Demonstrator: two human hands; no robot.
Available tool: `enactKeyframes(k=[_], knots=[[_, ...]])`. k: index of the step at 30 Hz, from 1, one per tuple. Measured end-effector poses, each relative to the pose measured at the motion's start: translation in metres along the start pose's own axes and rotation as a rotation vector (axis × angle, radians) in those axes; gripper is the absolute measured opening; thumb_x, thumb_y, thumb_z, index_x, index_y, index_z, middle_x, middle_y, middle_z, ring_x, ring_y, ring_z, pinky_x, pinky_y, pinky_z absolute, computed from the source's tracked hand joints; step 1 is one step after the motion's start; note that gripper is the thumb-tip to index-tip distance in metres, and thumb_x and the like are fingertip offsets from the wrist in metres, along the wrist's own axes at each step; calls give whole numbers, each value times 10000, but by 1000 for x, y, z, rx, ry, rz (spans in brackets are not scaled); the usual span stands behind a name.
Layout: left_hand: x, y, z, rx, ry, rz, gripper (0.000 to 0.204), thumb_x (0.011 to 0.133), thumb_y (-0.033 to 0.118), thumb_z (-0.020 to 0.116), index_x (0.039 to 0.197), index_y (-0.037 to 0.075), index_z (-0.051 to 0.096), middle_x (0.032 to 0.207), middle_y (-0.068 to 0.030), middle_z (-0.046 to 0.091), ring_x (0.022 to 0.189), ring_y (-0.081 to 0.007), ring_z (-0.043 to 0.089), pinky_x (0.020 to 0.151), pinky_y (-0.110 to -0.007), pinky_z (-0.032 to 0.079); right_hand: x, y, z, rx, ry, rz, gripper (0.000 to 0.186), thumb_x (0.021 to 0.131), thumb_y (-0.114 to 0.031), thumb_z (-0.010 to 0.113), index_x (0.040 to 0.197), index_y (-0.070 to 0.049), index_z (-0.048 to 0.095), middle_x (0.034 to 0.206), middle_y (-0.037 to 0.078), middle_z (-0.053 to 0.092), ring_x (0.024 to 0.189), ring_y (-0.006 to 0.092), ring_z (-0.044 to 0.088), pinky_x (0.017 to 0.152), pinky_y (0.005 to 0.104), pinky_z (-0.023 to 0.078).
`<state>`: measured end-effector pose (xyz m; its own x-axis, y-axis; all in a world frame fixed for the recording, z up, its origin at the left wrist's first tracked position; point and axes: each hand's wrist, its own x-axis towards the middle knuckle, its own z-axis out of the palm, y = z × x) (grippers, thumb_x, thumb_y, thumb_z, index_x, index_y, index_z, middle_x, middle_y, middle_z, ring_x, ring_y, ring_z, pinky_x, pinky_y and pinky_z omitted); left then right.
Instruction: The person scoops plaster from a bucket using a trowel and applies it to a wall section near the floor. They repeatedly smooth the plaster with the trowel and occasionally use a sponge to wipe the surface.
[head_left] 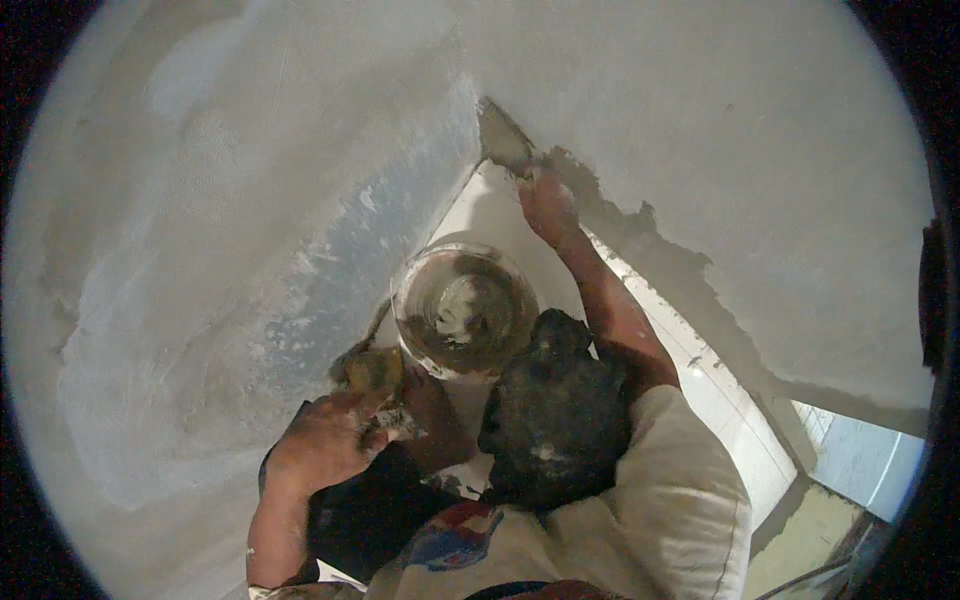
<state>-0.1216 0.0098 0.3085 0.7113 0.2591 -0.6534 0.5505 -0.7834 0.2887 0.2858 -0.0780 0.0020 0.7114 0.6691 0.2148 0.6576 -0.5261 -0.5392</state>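
My right hand (548,205) reaches up to the corner where two walls meet, its fingers closed round a trowel. The trowel's blade (505,138), smeared with grey plaster, lies against the wall there. Down at the lower left, my left hand (335,440) is closed beside my leg. Just above its fingers shows a yellowish-brown, plaster-caked piece (372,372); its kind is unclear, and so is the grip on it. Between my arms stands a round bucket (402,335), with wet grey plaster (465,308) inside.
Plastered walls (780,200) rise on both sides; the left one has a bluish-grey patch (340,250). A ragged plaster edge (690,255) runs along the right wall above a white strip (700,385). My dark-clad knee (560,425) is close beside the bucket.
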Motion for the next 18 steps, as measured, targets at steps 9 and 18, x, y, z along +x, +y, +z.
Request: enactKeyframes(k=[9, 18], knots=[[1, 5, -4, 13, 59, 37, 542, 982, 430, 684, 1423, 121, 621, 1304, -222, 689, 1199, -438, 650, 1062, -498, 521, -22, 22, 20, -191, -153, -85, 461, 1032, -365, 558, 1249, 41, 574, 1229, 317, 651, 1186, 471, 630, 1022, 558, 500], [-1, 0, -1, 64, 71, -7, 495, 985, 441, 676, 1396, 167, 642, 1291, -211, 694, 1182, -428, 658, 1051, -503, 529, -27, 19, -37, -124, -259, 16, 426, 1037, -352, 562, 1209, 37, 589, 1161, 317, 675, 1106, 488, 658, 950, 577, 527]])
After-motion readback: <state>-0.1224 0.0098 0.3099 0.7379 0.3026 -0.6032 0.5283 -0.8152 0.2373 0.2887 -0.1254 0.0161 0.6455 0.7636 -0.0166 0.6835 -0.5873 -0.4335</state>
